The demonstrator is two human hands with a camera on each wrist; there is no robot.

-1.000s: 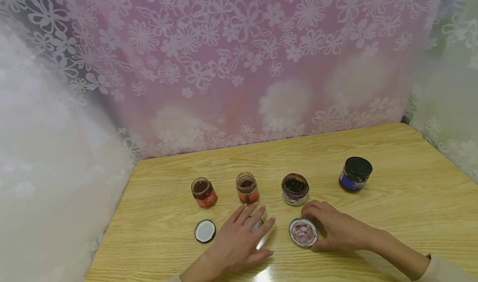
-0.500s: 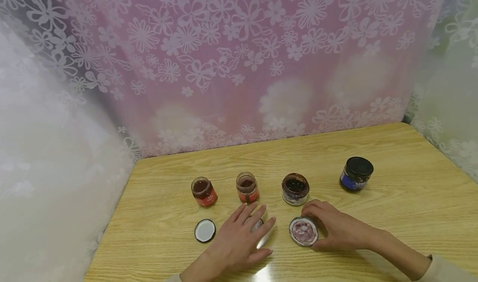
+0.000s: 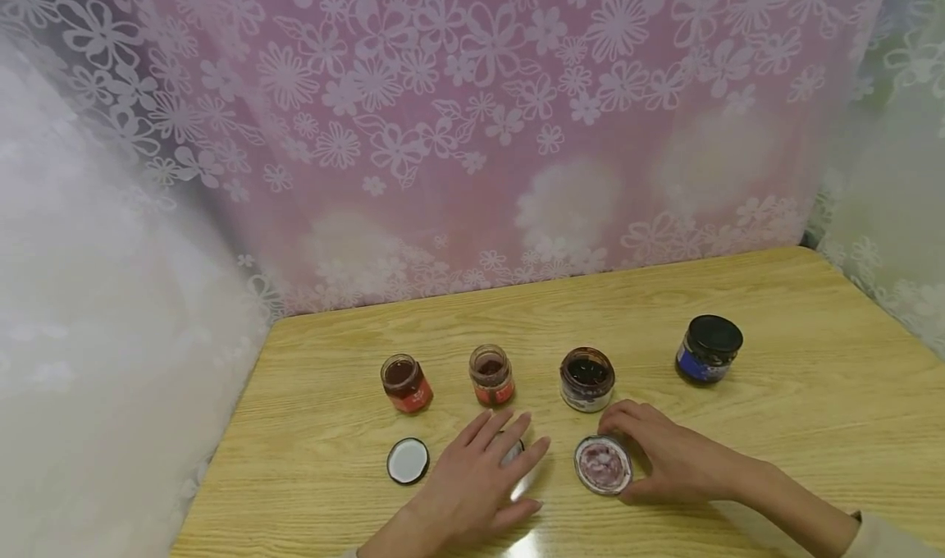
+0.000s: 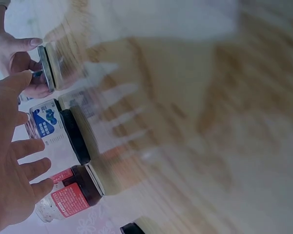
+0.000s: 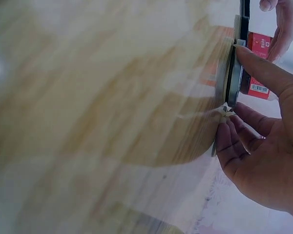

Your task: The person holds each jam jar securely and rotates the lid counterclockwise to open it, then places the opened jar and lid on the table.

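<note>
A round lid point(image 3: 603, 464), its inner face up and smeared purple-white, lies on the table. My right hand point(image 3: 679, 459) holds it at the rim, thumb at the near side and fingers at the far side; the right wrist view shows the lid point(image 5: 234, 73) edge-on between them. With fingers spread, my left hand point(image 3: 472, 476) is over a second lid point(image 3: 512, 450), mostly hidden beneath it; whether they touch I cannot tell. Behind the lids stand uncapped jars: a red-labelled jar point(image 3: 492, 377) and a wider dark-filled jar point(image 3: 588, 381).
Farther left are another uncapped red-labelled jar point(image 3: 409, 390) and a white-lined lid point(image 3: 408, 460) lying inner face up. A blue-labelled jar point(image 3: 709, 349) with its black lid on stands at the right. Flowered curtains point(image 3: 472, 131) enclose the wooden table point(image 3: 317, 377) behind and at the sides.
</note>
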